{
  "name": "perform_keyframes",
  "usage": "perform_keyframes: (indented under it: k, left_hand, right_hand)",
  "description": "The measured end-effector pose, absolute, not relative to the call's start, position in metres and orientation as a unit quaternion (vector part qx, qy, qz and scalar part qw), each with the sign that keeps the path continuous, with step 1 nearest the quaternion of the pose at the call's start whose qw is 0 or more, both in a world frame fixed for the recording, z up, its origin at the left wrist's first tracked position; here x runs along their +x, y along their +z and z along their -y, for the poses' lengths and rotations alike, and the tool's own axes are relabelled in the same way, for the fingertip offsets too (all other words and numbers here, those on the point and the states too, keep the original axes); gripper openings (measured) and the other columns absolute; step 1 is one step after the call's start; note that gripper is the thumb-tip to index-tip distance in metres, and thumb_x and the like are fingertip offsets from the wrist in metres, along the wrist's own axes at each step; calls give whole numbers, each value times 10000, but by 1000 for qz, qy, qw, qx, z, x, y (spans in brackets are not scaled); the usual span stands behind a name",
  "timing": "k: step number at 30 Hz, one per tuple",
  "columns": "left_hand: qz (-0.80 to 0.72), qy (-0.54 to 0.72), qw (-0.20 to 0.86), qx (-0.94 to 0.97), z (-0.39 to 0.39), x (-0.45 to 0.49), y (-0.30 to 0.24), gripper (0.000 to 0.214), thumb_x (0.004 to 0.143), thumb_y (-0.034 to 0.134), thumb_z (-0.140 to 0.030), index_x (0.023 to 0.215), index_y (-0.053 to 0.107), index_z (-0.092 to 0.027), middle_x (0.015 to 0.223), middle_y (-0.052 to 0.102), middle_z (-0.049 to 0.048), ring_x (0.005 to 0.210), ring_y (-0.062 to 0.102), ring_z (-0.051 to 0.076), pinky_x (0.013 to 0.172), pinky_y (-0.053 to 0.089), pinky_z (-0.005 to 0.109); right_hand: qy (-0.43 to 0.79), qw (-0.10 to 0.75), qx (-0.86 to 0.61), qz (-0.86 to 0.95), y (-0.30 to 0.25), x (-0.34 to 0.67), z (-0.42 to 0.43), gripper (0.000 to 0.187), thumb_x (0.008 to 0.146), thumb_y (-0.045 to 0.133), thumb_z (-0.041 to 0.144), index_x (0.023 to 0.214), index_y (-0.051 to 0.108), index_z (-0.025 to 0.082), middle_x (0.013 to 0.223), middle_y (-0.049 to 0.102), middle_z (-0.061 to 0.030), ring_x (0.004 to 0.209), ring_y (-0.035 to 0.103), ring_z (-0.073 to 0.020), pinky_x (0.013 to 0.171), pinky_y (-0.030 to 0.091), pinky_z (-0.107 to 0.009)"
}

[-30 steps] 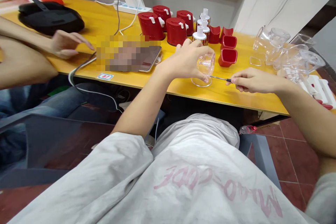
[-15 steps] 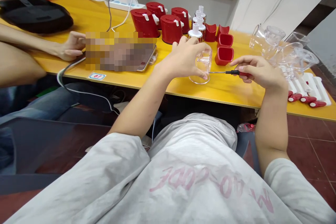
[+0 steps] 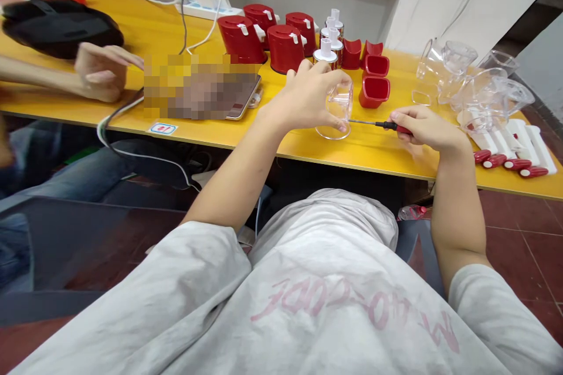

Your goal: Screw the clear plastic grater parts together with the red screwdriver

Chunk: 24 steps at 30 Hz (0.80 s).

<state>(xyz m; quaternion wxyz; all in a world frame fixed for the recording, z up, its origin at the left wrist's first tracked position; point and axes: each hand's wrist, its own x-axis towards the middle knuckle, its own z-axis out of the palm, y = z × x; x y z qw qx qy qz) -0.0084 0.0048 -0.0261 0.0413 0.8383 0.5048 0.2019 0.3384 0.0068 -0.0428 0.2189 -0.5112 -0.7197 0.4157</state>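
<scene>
My left hand (image 3: 308, 96) is wrapped over a clear plastic cup (image 3: 338, 112) that stands mouth-down on the yellow table (image 3: 378, 149). My right hand (image 3: 422, 128) grips the red-and-black handle of a small screwdriver (image 3: 373, 124). Its thin metal shaft points left, with the tip against the cup's side just under my left fingers.
Red housings (image 3: 285, 47), white-capped parts (image 3: 326, 51) and red open caps (image 3: 375, 91) stand behind the cup. Clear plastic cups (image 3: 479, 91) pile at the right, beside white and red parts (image 3: 514, 155). Another person's hand (image 3: 103, 70) rests at the left near a phone (image 3: 241, 99), cables and a power strip (image 3: 206, 6).
My right hand has dropped slightly and closed tighter round the screwdriver handle. The other person's hand at the left has lifted and shifted left. The cup stays put.
</scene>
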Motion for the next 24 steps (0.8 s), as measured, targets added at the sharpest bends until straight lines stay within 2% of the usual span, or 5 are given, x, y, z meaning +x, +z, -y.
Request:
perform_keyframes:
  k: [3, 6, 13, 18, 24]
  left_hand:
    - [-507, 201, 43, 837, -3, -8, -25, 1006, 798, 1204, -537, 1692, 765, -401, 1694, 722, 146, 1520, 625, 530, 1320, 555, 689]
    - [-507, 199, 46, 837, -4, -8, -25, 1013, 796, 1198, -550, 1697, 757, -411, 1710, 715, 141, 1530, 614, 527, 1332, 548, 681]
    - [-506, 195, 53, 838, -4, -9, -24, 1001, 817, 1175, -527, 1711, 747, -388, 1744, 696, 158, 1552, 607, 543, 1343, 534, 711]
    - [-506, 200, 51, 837, -4, -9, -25, 1012, 800, 1193, -527, 1702, 753, -400, 1743, 697, 152, 1544, 610, 538, 1339, 537, 709]
    - [-511, 206, 50, 833, -6, -9, -28, 1031, 785, 1206, -547, 1701, 755, -406, 1743, 687, 144, 1550, 605, 535, 1348, 540, 705]
  right_hand:
    - [421, 270, -486, 717, -42, 337, -6, 811, 839, 991, 1041, 912, 746, 271, 685, 572, 11, 617, 424, -135, 548, 240, -305]
    - [404, 279, -480, 728, -41, 336, -3, 693, 892, 1021, 937, 1000, 824, 282, 707, 642, -3, 630, 463, -156, 562, 284, -330]
    - [263, 273, -475, 794, -39, 341, -1, 276, 929, 1001, 552, 1092, 955, 334, 1013, 884, -68, 902, 748, -308, 885, 612, -502]
    - [224, 216, -484, 818, -35, 341, 1, 332, 972, 963, 627, 1100, 970, 320, 1050, 917, -72, 948, 782, -329, 890, 629, -496]
    - [203, 166, -528, 808, -28, 332, 6, 542, 1199, 655, 643, 958, 943, 252, 865, 824, -74, 807, 712, -263, 789, 526, -432]
